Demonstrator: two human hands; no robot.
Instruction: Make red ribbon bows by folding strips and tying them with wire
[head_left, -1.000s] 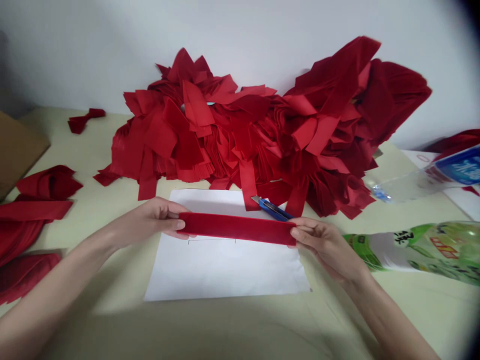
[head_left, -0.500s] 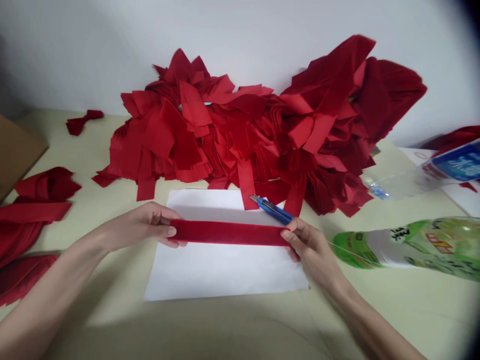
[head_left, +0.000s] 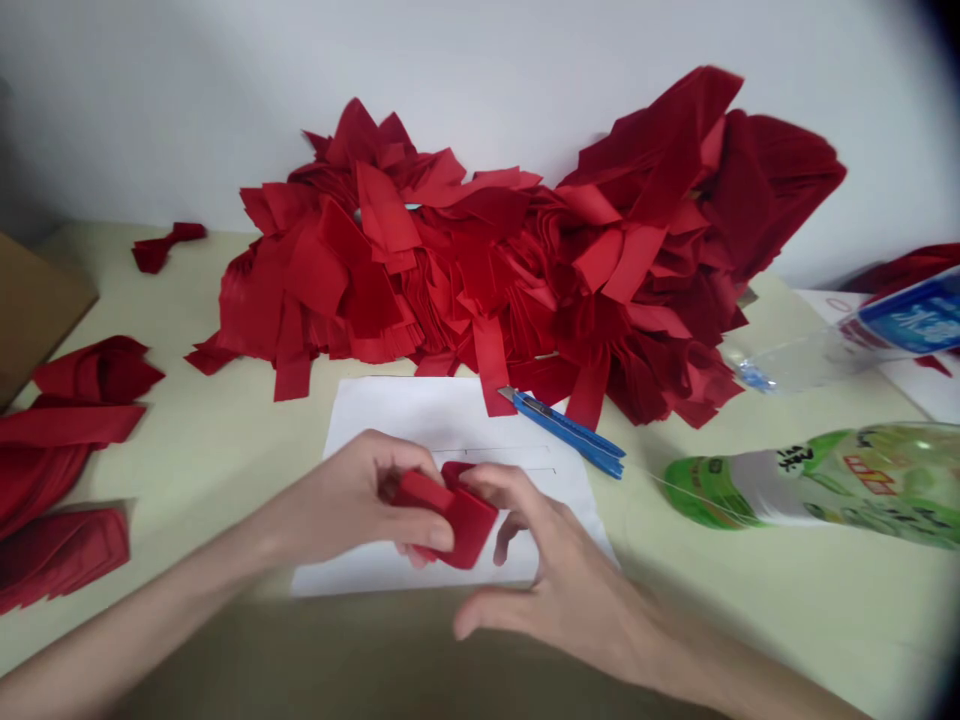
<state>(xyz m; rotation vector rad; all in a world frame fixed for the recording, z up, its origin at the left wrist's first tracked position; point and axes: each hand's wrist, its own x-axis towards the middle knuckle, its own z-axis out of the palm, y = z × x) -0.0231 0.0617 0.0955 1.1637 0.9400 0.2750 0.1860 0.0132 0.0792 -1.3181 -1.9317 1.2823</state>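
A red velvet strip (head_left: 457, 510), folded over on itself, sits between my two hands above a white paper sheet (head_left: 420, 415). My left hand (head_left: 360, 505) is closed on the folded strip, thumb pressed on top. My right hand (head_left: 555, 590) touches the strip's right side with its fingertips, the fingers spread and partly bent. A blue utility knife (head_left: 570, 432) lies on the table just beyond the paper's right corner, apart from both hands.
A large heap of red strips (head_left: 517, 260) fills the back of the table against the wall. More red strips (head_left: 67, 420) lie at the left, beside a brown cardboard piece (head_left: 34, 300). A green bottle (head_left: 817, 480) and a clear bottle (head_left: 862, 340) lie at the right.
The strip was stretched flat between both hands; now my hands have come together and the strip is folded into a short bundle.
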